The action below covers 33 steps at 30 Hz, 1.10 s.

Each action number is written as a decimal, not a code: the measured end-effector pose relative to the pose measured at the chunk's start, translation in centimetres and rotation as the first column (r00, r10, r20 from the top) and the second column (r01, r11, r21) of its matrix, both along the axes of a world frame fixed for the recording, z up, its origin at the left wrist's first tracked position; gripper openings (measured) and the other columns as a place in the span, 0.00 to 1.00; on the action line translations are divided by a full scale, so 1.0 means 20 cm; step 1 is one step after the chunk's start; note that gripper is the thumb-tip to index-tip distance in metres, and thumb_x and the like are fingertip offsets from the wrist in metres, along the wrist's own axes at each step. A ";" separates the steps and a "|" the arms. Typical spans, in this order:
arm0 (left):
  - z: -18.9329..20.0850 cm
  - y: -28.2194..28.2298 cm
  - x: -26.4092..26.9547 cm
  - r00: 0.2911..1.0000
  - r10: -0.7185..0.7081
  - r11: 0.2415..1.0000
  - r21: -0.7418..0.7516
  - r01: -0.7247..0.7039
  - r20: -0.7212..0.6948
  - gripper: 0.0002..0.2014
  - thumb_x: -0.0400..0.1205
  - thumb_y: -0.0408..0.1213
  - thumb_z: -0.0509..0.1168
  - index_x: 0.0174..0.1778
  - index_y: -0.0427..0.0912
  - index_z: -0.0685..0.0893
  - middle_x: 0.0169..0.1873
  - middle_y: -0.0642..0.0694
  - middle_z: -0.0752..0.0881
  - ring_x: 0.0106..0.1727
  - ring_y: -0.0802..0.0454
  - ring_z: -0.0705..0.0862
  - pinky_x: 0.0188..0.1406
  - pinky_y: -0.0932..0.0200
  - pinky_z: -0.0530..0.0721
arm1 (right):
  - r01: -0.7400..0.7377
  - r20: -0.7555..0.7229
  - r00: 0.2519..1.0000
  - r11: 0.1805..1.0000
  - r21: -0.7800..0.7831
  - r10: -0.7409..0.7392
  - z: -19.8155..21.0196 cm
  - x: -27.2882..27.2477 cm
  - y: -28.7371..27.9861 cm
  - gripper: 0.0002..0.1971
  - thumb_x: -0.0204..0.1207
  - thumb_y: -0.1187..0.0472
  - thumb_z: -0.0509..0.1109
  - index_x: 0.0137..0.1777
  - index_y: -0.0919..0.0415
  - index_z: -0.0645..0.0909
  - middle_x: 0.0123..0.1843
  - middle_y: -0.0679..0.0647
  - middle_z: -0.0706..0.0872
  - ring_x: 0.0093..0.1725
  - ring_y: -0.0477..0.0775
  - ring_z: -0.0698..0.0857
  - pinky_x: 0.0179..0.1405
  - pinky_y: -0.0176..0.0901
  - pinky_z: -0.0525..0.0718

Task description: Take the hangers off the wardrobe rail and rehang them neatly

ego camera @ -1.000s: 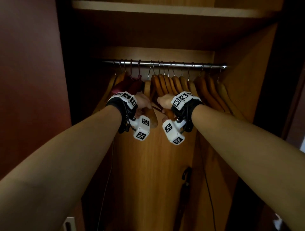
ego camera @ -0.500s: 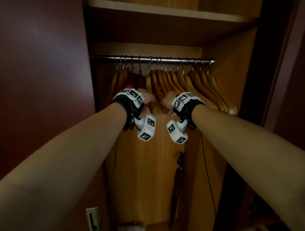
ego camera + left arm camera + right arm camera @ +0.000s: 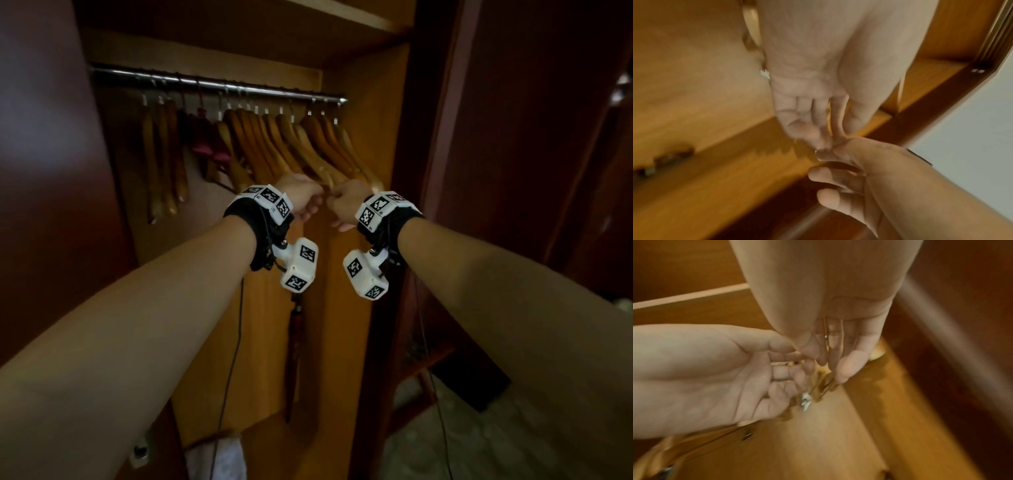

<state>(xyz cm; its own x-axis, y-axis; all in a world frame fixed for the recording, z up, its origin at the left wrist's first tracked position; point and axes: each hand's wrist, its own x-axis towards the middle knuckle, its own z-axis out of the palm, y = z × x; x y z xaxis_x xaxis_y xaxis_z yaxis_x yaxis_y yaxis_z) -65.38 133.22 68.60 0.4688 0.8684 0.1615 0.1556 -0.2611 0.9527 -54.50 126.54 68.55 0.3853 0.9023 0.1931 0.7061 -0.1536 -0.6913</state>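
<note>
We keep both grips at the hangers' (image 3: 301, 150) lower tips. The left hand (image 3: 301, 200) and right hand (image 3: 347, 205) curl there; whether they clamp wood, we cannot tell. Hangers slope up-left to the rail (image 3: 219, 84).

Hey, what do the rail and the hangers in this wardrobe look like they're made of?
The rail looks like polished metal: silvery, with a bright glint along it. Most hangers look like varnished wood, amber with a soft sheen, on thin metal hooks. A darker reddish hanger among them may be padded or plastic; the blur leaves that open.
</note>
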 end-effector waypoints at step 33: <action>-0.28 -2.90 1.74 0.561 -0.772 0.599 -0.046 0.799 -0.299 0.04 0.83 0.37 0.64 0.48 0.44 0.84 0.42 0.47 0.88 0.39 0.52 0.86 0.33 0.60 0.83 | 0.704 -0.023 0.690 0.679 -0.210 -0.723 -0.28 1.46 -3.29 0.11 0.83 0.64 0.61 0.56 0.67 0.83 0.49 0.66 0.91 0.46 0.64 0.92 0.50 0.59 0.90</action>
